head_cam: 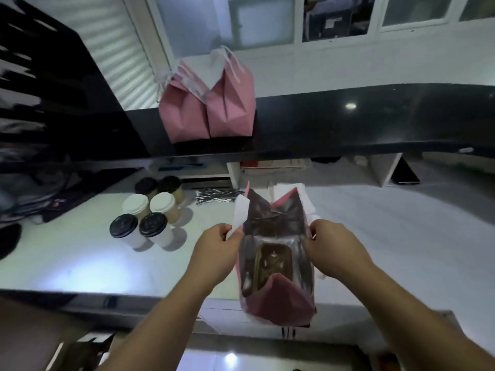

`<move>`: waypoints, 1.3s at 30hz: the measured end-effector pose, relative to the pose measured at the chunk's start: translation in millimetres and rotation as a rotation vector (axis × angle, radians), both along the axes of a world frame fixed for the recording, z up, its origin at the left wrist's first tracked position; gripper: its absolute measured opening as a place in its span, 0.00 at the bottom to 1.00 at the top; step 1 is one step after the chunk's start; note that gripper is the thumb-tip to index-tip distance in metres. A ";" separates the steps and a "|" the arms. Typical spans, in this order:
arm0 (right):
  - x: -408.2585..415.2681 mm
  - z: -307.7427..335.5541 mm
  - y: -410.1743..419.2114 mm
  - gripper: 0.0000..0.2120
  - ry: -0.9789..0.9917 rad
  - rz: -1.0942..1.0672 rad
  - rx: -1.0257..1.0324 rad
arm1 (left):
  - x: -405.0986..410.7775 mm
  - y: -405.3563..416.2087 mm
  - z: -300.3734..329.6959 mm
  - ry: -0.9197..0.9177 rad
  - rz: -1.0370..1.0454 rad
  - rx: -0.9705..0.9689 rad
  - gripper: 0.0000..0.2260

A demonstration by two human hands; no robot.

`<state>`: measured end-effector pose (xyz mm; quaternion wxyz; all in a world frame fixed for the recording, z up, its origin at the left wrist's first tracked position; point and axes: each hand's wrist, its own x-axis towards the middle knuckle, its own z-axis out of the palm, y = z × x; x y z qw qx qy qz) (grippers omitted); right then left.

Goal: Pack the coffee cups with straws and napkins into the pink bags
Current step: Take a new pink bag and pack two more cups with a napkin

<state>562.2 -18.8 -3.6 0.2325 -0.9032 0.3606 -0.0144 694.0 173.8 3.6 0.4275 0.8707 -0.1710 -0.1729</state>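
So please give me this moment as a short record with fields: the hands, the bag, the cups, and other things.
left hand: pinches left rim of open pink bag
right hand: pinches right rim
bag inside: no cup visible
cups: six lidded, grouped on white counter, left of bag
lids: four black, two white
straws: pile behind bag
other pink bags: two on black shelf
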 end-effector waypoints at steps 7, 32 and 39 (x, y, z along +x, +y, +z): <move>74.6 -5.3 3.3 0.07 0.034 0.137 0.029 | 56.1 11.9 -2.4 -0.041 0.121 0.061 0.19; 195.6 -12.0 89.7 0.07 0.090 0.017 0.051 | 225.3 116.6 -27.3 0.343 -0.575 0.063 0.26; 195.5 -10.0 89.8 0.06 0.100 0.007 0.039 | 285.0 137.8 -69.5 -0.258 -0.271 0.516 0.22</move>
